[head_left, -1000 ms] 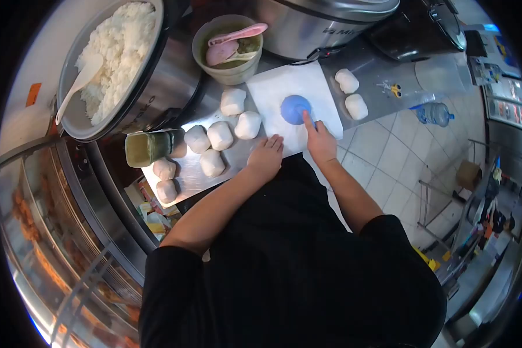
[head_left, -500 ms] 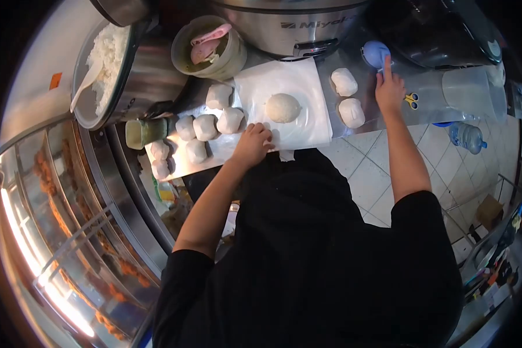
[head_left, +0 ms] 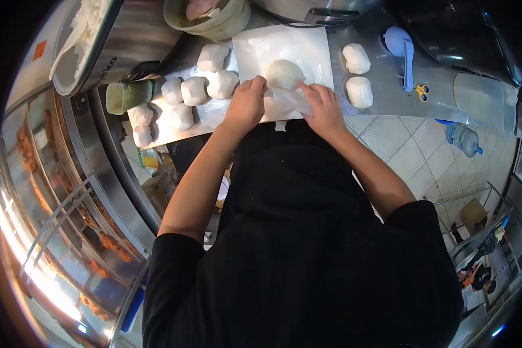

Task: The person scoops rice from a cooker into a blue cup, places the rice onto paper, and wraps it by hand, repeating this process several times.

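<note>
A rounded mound of white rice (head_left: 283, 75) sits on a stack of white wrapping paper (head_left: 255, 45). My left hand (head_left: 247, 104) is closed at the near left side of the mound, its fingers pinching the paper's near edge. On the right, my right hand (head_left: 325, 111) grips the same sheet between thumb and fingers. The near part of the sheet is lifted and creased between both hands. A blue scoop (head_left: 408, 61) lies on the counter to the right. White paper-wrapped bundles (head_left: 223, 85) stand left of the stack, and two more wrapped bundles (head_left: 359, 93) stand right of it.
Yellow scissors (head_left: 422, 91) lie beside the scoop handle. A green container (head_left: 120, 97) stands at the left, near a large pot of rice (head_left: 87, 26) with a white paddle (head_left: 69, 51). Behind the paper are a plastic tub (head_left: 238, 24) and a steel cooker (head_left: 287, 8).
My right hand has let go of the blue scoop and come left to the paper. My left hand has closed on the sheet, whose near edge is now lifted. The view has tilted.
</note>
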Action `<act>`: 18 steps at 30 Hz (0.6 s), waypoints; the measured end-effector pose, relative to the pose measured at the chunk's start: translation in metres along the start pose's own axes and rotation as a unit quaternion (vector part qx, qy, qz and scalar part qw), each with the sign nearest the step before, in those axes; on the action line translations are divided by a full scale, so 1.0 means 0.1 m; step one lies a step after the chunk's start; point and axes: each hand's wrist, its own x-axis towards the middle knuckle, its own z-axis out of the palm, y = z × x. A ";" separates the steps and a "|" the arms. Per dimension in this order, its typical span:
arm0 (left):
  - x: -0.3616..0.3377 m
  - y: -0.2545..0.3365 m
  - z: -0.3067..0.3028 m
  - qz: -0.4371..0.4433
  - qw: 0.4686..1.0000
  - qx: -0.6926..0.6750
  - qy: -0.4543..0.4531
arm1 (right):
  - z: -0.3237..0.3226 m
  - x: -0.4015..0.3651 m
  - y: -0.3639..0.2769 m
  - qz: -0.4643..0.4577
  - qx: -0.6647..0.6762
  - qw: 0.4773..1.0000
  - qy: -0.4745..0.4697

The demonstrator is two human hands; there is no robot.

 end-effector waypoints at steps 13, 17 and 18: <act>-0.34 -0.23 -0.18 0.119 0.992 0.027 -0.016 | -0.46 -0.16 0.17 -0.115 0.029 0.991 -0.069; -0.55 -0.20 -0.13 0.240 0.971 0.004 0.009 | -0.51 -0.31 0.08 -0.213 -0.026 0.975 -0.066; -0.60 -0.24 -0.05 0.258 0.966 -0.013 -0.003 | -0.48 -0.35 0.07 -0.211 -0.024 0.975 -0.065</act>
